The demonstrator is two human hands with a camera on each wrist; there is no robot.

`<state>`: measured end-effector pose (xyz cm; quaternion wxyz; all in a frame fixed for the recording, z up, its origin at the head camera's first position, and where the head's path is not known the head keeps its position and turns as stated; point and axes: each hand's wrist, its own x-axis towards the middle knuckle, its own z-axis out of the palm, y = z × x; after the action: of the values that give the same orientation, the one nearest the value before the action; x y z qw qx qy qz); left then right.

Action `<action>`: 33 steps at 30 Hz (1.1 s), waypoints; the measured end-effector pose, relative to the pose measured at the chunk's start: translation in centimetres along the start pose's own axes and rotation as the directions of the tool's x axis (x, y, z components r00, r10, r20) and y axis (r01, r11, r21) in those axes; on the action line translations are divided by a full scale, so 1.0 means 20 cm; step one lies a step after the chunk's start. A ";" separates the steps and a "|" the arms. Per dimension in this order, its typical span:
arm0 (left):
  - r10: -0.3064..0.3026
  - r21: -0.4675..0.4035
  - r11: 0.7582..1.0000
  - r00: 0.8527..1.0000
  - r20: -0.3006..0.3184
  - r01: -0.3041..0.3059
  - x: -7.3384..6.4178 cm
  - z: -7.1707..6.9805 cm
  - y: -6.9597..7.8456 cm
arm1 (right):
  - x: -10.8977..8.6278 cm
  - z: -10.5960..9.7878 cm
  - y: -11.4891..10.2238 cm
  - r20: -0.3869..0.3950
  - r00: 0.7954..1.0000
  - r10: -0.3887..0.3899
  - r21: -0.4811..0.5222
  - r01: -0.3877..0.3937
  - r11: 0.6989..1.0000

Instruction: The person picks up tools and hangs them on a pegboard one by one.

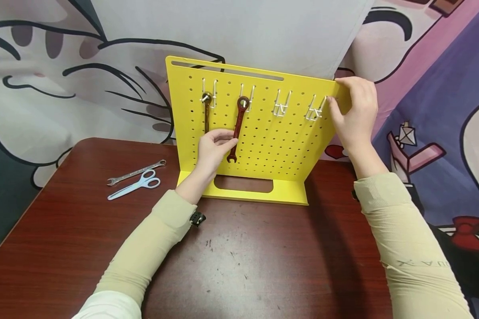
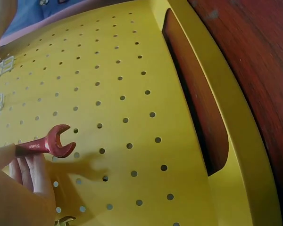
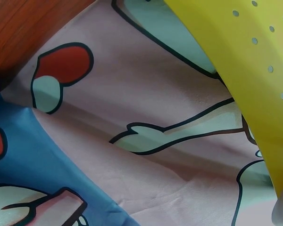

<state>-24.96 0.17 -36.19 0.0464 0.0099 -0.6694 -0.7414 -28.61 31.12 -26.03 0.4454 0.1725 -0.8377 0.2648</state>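
A red wrench (image 1: pixel 239 122) slants down the yellow pegboard (image 1: pixel 263 146), its ring end at the second white hook (image 1: pixel 246 97). My left hand (image 1: pixel 212 153) pinches its shaft between thumb and fingers; the open-ended jaw (image 2: pixel 60 141) sticks out past them in the left wrist view. Left of it, a dark gold wrench (image 1: pixel 207 115) hangs from the first hook, its lower part hidden behind my hand. My right hand (image 1: pixel 357 108) grips the board's upper right edge, with the thumb on the front face.
On the brown table (image 1: pixel 239 266), left of the board, lie a silver wrench (image 1: pixel 135 173) and light blue scissors (image 1: pixel 137 185). Two more white hooks (image 1: pixel 281 106) are on the board's right half. Behind stands a cartoon-printed cloth (image 1: pixel 135 102).
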 end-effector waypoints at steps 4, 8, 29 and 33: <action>0.041 0.033 0.999 0.999 0.004 -0.041 0.00 0.00 -0.01 | 0.00 0.00 0.00 -0.006 1.000 0.017 0.014 -0.017 1.000; 0.060 0.057 0.996 0.998 0.027 -0.061 -0.01 -0.01 -0.02 | 0.00 0.00 0.00 -0.009 1.000 0.020 0.013 -0.019 1.000; 0.105 0.228 0.966 0.990 0.093 -0.124 -0.15 -0.25 -0.09 | 0.00 0.00 0.00 -0.006 1.000 0.023 0.008 -0.023 1.000; 0.106 0.299 0.945 0.989 0.102 -0.132 -0.19 -0.33 -0.11 | 0.00 0.01 0.00 -0.003 1.000 0.023 0.013 -0.023 1.000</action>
<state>-20.82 -5.77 -39.18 0.0605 -0.0548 -0.7765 -0.6248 -28.67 31.04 -26.08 0.4425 0.1655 -0.8371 0.2757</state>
